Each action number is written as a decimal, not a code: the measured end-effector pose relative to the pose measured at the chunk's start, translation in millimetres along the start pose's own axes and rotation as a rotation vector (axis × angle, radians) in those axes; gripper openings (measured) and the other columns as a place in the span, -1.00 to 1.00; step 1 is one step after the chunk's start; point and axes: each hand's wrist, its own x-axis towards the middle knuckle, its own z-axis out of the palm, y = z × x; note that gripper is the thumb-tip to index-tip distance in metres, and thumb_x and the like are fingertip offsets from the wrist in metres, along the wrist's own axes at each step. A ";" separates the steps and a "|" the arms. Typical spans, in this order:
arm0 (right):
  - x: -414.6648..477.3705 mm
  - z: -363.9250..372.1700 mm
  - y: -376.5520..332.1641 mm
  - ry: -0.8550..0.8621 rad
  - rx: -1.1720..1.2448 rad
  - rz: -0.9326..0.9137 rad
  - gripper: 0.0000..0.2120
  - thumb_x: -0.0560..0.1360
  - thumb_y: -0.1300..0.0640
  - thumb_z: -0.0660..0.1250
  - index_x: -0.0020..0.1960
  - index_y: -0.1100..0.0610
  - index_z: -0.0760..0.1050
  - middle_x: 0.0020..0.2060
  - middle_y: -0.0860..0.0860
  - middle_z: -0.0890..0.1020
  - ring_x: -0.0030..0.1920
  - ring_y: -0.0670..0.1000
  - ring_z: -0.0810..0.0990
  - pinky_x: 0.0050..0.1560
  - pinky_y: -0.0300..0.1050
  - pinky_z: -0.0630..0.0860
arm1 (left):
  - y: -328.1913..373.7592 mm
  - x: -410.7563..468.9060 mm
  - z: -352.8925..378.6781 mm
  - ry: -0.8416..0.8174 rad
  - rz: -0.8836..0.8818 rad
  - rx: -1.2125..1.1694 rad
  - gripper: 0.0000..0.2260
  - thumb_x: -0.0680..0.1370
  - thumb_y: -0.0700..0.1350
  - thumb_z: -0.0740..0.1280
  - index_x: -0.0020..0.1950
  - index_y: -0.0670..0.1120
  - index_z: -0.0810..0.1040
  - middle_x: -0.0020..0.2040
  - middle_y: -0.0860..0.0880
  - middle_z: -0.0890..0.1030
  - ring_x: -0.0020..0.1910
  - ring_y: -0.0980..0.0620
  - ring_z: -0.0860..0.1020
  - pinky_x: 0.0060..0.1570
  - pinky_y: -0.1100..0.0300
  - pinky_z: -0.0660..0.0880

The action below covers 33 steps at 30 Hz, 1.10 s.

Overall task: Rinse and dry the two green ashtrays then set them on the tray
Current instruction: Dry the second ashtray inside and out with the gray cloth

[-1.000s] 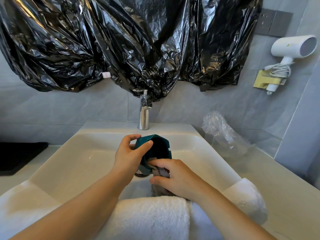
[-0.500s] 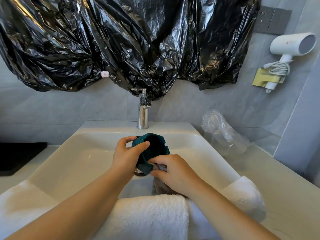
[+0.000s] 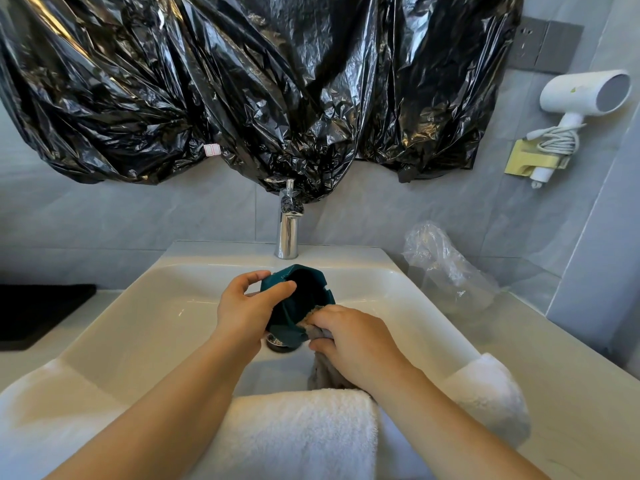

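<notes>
Left hand [image 3: 242,313] fingers curled round green ashtray [image 3: 298,304], tilted over sink [image 3: 145,306] centre, above the drain; right hand [image 3: 356,339] fingers clamped on grey cloth [image 3: 323,374] – pressed to ashtray's lower rim; white towel [image 3: 298,434] along sink's near edge

ashtray [image 3: 301,306] over the sink [image 3: 156,306] basin, just above the drain [image 3: 277,342], left hand [image 3: 242,306] on its left side, right hand [image 3: 356,337] with cloth [image 3: 323,372] at its front right. faucet [image 3: 288,230] behind the basin, plastic sheeting [image 3: 242,81] on the wall above it, hair dryer [image 3: 581,95] on the wall far right. towel [image 3: 294,434] over the sink's front rim, tray [image 3: 38,313] on the counter left, plastic bag [image 3: 446,268] on the counter right.
</notes>
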 end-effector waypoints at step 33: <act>-3.3 0.1 -1.3 0.030 0.232 0.005 -0.77 0.54 -0.03 0.32 -0.28 -0.05 0.41 -0.40 -0.17 0.47 -0.31 -0.10 0.46 -0.32 -0.27 0.28 | -4.7 -3.9 3.9 -0.041 0.033 0.187 -0.60 0.40 -0.02 0.52 0.16 -0.16 0.57 0.03 -0.14 0.64 0.04 -0.14 0.62 0.07 -0.05 0.61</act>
